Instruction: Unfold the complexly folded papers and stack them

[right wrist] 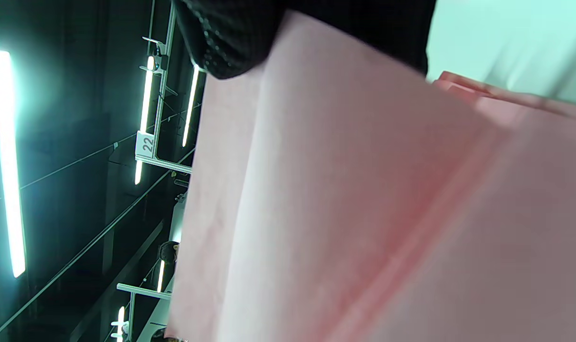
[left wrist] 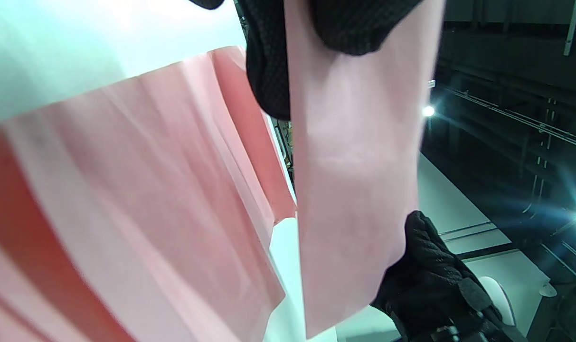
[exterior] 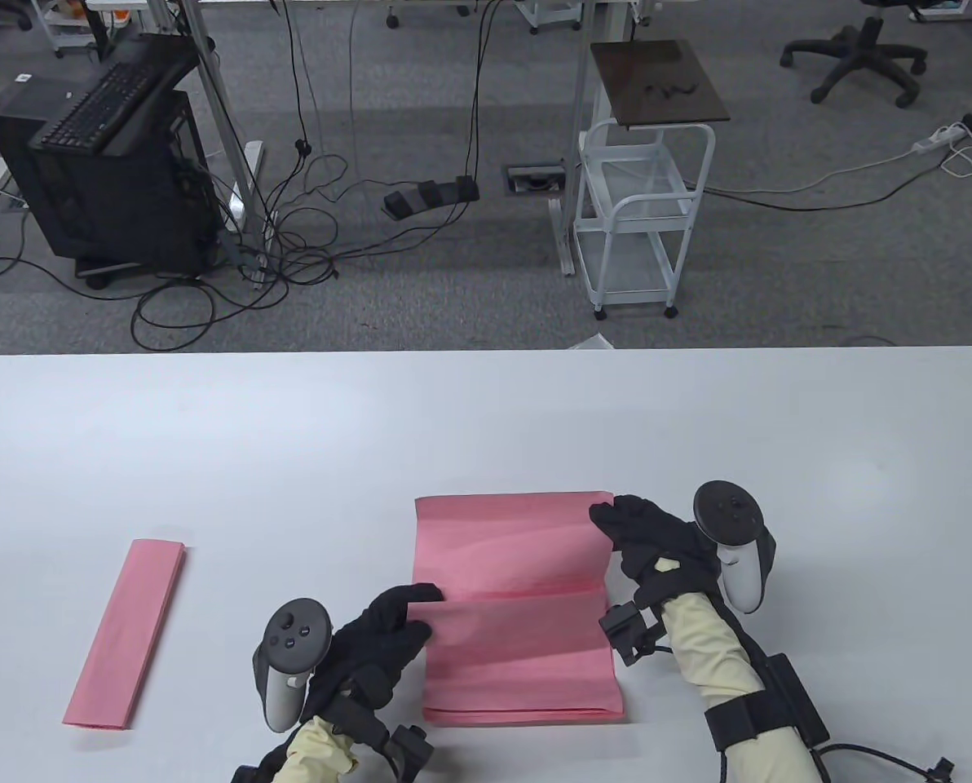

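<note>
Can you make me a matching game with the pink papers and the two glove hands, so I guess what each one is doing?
Things:
1. folded pink strip
2. big pink paper
3. left hand
4. right hand

States:
A. pinches the paper's left edge
B. half opened, between the hands
C. lies alone on the table's left
D. holds the paper's right edge

Pairs: 1-C, 2-B, 3-A, 4-D
</note>
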The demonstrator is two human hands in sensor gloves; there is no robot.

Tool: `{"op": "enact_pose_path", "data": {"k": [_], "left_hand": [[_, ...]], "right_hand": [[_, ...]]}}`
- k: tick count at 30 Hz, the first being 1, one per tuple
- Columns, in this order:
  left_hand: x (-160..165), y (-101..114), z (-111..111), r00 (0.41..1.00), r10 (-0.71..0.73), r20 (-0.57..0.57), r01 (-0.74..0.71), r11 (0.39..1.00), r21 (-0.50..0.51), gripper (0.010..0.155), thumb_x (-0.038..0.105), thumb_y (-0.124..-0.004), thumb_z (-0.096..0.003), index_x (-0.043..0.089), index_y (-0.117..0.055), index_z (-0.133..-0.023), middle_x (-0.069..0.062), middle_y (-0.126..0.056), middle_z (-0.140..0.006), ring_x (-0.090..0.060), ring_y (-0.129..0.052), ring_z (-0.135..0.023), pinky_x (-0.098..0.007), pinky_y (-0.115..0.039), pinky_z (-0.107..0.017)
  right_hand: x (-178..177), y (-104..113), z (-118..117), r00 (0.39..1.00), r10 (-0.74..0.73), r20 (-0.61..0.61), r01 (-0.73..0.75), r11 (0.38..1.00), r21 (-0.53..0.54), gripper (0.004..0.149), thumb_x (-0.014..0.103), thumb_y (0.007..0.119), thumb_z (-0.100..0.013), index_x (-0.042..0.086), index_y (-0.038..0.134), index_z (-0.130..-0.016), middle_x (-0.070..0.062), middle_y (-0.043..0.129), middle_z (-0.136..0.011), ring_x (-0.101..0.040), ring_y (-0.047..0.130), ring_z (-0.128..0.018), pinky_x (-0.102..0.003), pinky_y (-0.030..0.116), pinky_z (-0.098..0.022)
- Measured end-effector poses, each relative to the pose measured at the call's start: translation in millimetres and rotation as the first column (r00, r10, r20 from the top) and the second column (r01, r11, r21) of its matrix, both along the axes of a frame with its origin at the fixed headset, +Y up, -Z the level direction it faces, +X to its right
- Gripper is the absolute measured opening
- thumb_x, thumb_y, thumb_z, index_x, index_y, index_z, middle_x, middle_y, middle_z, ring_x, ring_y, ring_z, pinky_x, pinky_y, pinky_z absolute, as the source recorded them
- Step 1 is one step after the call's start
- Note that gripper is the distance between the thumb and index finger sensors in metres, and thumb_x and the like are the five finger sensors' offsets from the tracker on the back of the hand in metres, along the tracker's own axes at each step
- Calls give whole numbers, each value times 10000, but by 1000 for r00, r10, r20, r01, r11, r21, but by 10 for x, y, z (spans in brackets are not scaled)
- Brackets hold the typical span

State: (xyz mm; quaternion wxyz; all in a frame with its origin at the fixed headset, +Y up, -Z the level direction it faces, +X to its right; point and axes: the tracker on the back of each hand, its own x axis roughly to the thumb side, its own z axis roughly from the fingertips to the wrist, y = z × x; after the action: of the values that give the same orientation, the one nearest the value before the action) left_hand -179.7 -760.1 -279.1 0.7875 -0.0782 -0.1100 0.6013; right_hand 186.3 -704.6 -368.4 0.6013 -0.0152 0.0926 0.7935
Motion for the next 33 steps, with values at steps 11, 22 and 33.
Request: {"op": "enact_pose_path", "data": {"k": [11, 22, 33], "left_hand": [[35, 135, 45, 888, -419, 190, 410, 908, 85, 343, 298, -719, -560, 372, -805, -884, -204, -546, -1159, -469, -635, -1033, -653, -396, -767], [53, 39, 29, 923, -362, 129, 358, 932, 52, 636, 306, -748, -540, 325, -435, -1094, 21, -825, -939, -215, -918, -859, -483, -427, -819], [103, 11, 42, 895, -444, 47, 440, 895, 79, 384, 282, -777, -521, 318, -726, -900, 16, -862, -915, -219, -945, -850, -465, -416, -815]], "right_hand": [[62, 87, -143, 994, -42, 104, 37, 998, 44, 387, 338, 745, -502, 76, 849, -768, -56, 946, -593, -307, 893, -689, -613, 400, -733], [28, -48, -115, 992, -34, 124, 29, 999, 38, 388, 337, 737, -507, 75, 844, -773, -55, 946, -593, -310, 895, -682, -612, 411, -726], [59, -99, -117, 992, -13, 122, 9, 1000, 27, 388, 336, 734, -507, 78, 842, -776, -51, 946, -593, -304, 897, -683, -612, 411, -727]]}}
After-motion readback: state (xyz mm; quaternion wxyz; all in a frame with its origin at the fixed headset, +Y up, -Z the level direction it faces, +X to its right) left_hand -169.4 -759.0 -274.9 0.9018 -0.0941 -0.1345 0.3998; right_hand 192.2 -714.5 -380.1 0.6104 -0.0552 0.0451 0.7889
